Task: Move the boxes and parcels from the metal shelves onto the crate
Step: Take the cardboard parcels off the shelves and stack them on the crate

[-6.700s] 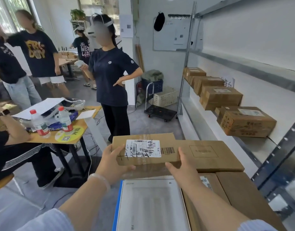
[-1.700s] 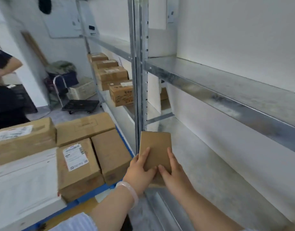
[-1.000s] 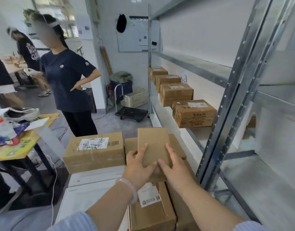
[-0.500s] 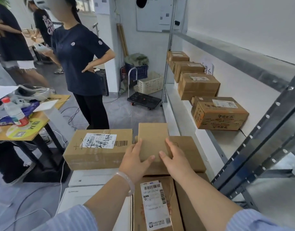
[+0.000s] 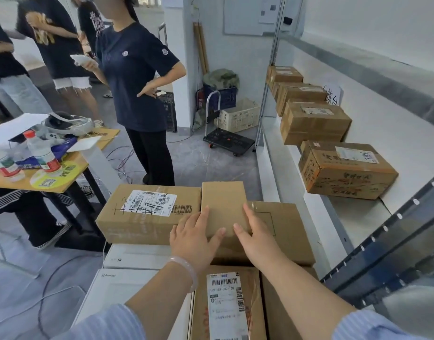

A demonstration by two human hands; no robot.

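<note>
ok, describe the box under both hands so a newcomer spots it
Left of the metal shelves is a pile of boxes. On top, right of the box with the scribbled white label, lies the small box, partly on a wider box. It alone is narrow, with no label.

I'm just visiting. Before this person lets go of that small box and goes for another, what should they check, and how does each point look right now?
1. Small box fully settled on the lower boxes: cannot tell, the hands cover its near end.
2. Left hand and right hand lie on it with straight fingers, free to lift: ok.
3. Shelf emptied: not ok, four boxes sit there.
4. Nearest shelf box has nothing in front of it: ok.
5. Crate steady underneath: cannot tell, it is hidden.
</note>
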